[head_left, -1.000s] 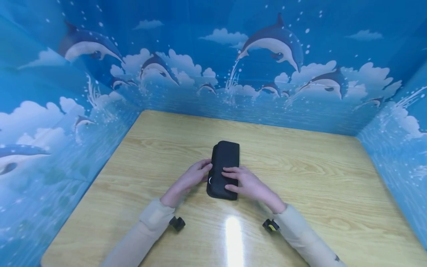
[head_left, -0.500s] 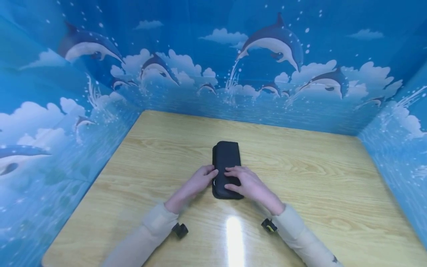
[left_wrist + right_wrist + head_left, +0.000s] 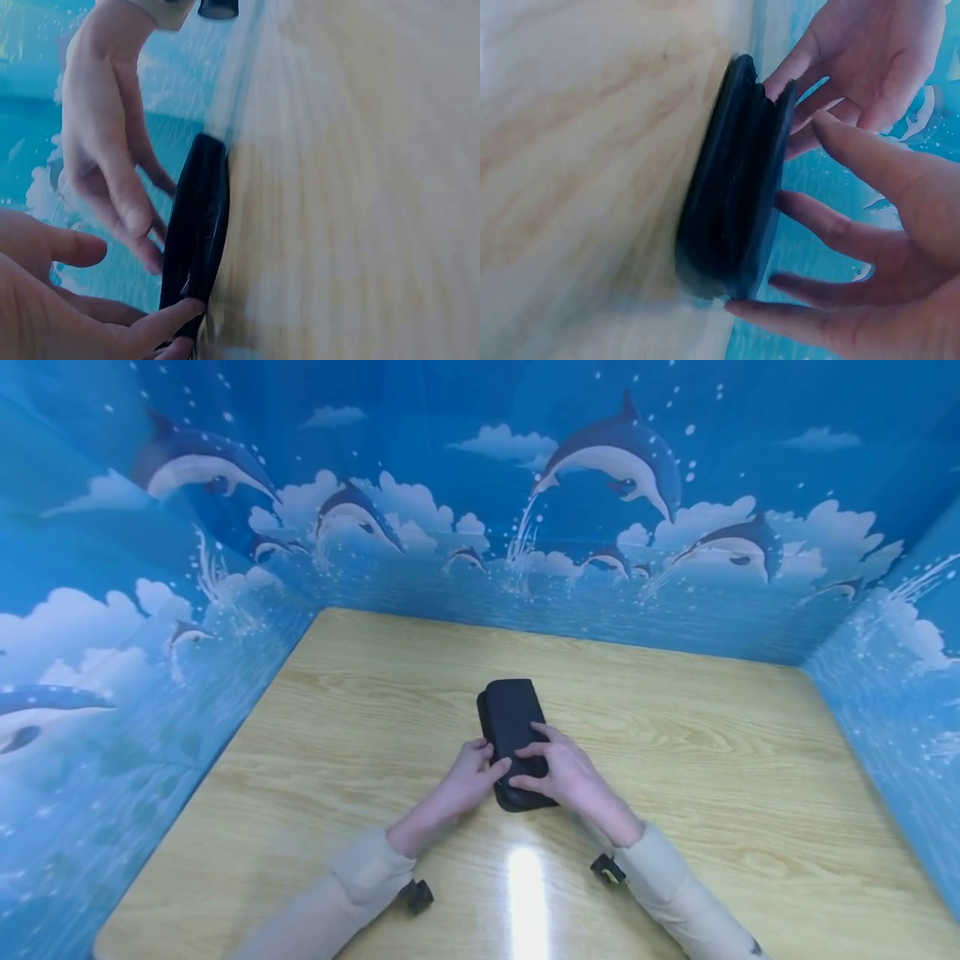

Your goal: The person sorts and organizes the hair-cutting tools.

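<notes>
A long black case [image 3: 512,708] with rounded corners lies on the wooden table, slightly turned. Two dark layers with a narrow gap between them show along its side in both wrist views. At its left edge is my left hand [image 3: 467,779]; in the left wrist view its fingertips touch the edge of the case [image 3: 196,210], and its thumb sticks out apart from it. My right hand [image 3: 570,772] has its fingers spread on the upper cover, and in the right wrist view several fingertips touch that cover of the case [image 3: 735,187].
The light wooden table [image 3: 712,760] stretches around the case on all sides. Blue curtains [image 3: 480,460] printed with dolphins stand at the back, left and right. A bright light reflection [image 3: 528,893] lies near the front.
My left hand has moved right and a little nearer. The case's near end has swung right, so it lies more slanted. My right hand stays nearly in place, its fingers now spread wider.
</notes>
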The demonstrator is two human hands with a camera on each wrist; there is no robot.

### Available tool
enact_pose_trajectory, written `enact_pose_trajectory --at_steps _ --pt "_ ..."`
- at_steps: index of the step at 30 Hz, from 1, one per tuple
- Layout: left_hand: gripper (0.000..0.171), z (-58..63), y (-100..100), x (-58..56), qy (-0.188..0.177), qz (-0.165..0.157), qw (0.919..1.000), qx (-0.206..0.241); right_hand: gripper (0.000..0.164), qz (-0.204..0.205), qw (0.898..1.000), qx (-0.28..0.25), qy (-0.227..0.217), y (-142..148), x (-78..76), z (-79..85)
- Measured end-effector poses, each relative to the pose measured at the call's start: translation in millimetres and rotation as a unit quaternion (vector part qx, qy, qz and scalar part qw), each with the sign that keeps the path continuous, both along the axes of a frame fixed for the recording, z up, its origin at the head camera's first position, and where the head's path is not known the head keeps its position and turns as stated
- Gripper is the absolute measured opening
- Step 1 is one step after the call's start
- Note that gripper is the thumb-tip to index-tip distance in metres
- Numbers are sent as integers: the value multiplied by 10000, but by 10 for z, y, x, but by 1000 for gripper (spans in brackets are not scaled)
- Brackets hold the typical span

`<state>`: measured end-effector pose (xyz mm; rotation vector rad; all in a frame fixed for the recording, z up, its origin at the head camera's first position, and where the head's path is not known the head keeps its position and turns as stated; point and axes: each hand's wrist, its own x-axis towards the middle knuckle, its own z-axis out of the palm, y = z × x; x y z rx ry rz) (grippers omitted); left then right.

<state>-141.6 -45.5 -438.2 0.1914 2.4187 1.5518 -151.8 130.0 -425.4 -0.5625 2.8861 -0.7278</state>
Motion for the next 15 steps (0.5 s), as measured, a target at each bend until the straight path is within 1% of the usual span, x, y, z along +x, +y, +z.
enact_pose_trajectory --at_steps 2,6,7,9,11,12,15 --pt "58 -7 40 36 43 13 10000 -20 49 -132 9999 -29 6 16 6 -7" --pt "61 -10 94 74 7 -48 10000 -17 45 -208 9996 -33 188 8 17 -36" --pt "60 -3 93 66 -44 -78 10000 33 46 -205 9995 1 227 -5 24 -46" --pt "61 25 63 30 -316 -64 9993 166 53 -203 9994 95 257 -41 40 -62" --pt "62 74 12 -48 -472 35 9987 191 64 -214 9993 225 184 -77 59 -74" --pt "63 102 -19 -107 -509 95 9984 213 68 -209 9992 290 155 -92 69 -76" --pt "64 160 -98 -334 -431 259 9985 230 81 -223 9982 545 122 -126 94 -87"
